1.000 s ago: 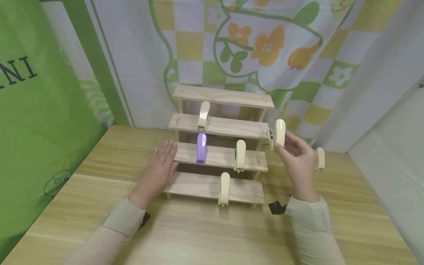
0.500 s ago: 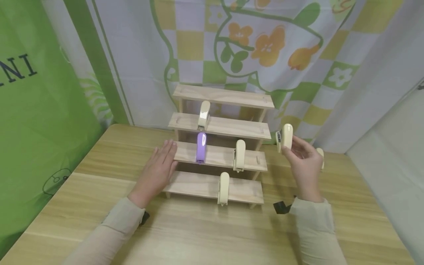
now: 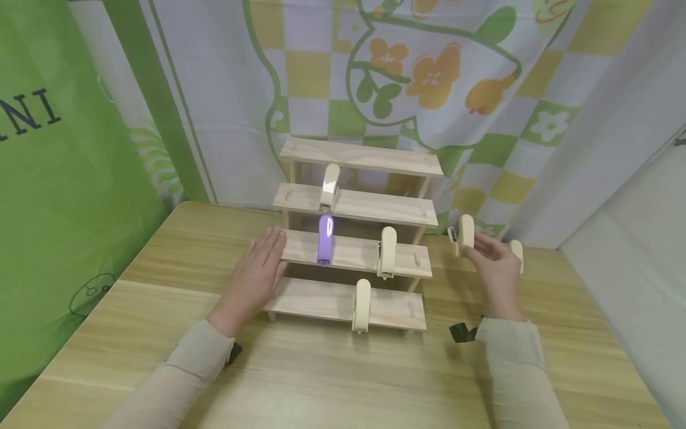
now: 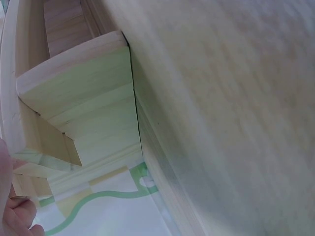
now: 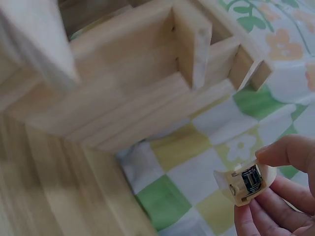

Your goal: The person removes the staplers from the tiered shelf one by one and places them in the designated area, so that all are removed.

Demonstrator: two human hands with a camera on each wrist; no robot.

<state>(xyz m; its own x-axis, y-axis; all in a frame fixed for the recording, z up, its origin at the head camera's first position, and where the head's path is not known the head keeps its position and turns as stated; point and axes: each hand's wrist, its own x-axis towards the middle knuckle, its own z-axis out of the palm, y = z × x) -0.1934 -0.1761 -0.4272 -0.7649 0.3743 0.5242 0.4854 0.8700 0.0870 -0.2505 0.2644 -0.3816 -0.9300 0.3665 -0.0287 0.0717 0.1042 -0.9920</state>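
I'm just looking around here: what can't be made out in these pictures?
Head view: part of the far-right stapler, hidden behind the right hand.
Head view: the rest of the lettering on the green cloth, cut off by the left edge.
Left wrist view: most of the left hand, cut off by the left edge.
Right wrist view: part of the held stapler, covered by the right hand.

Pale beige sleeves (image 3: 517, 372), loose cuffs (image 3: 200, 351), black wrist pieces (image 3: 462, 332).
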